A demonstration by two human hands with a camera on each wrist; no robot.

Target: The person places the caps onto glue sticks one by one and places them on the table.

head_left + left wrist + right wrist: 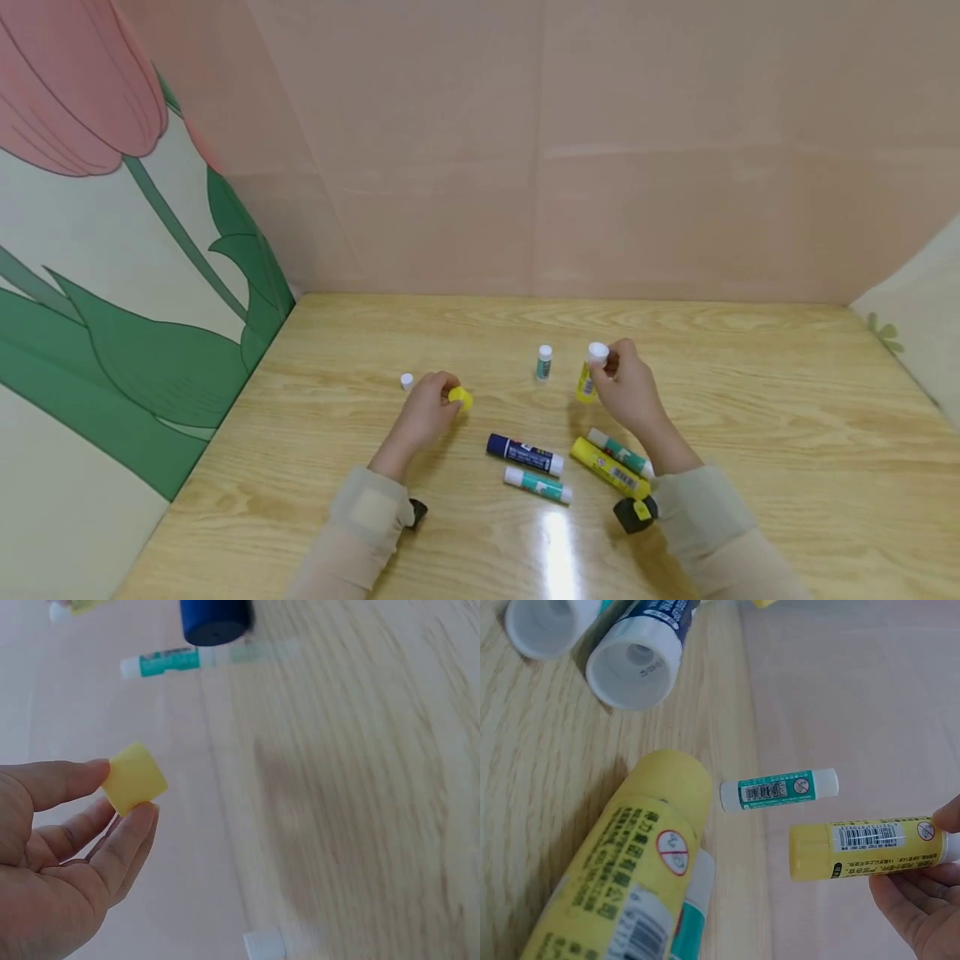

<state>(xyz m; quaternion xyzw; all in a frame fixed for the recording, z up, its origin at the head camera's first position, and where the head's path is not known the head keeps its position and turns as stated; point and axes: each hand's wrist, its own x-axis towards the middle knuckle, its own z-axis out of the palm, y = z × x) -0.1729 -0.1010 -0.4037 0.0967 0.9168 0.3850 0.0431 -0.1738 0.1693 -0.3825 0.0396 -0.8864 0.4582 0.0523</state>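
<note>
My left hand (pixel 425 415) pinches a small yellow cap (pixel 135 778) between thumb and fingertips, raised over the table. Just beyond that hand, a small white cap (pixel 407 381) rests on the wood. In my right hand (pixel 630 387) is a yellow glue stick (pixel 866 846), gripped near its white end, which points up; its yellow end points down. Whether that lower end touches the table I cannot tell. Left of it, a small teal-and-white glue stick (pixel 543 364) stands upright.
Nearer the table's front lie a dark blue glue stick (pixel 525 454), a teal one (pixel 537 485), a larger yellow one (pixel 611 467) and another teal one (pixel 621 452) beside it. A pinkish-beige backdrop (pixel 540 167) rises behind the wooden table (pixel 787 417).
</note>
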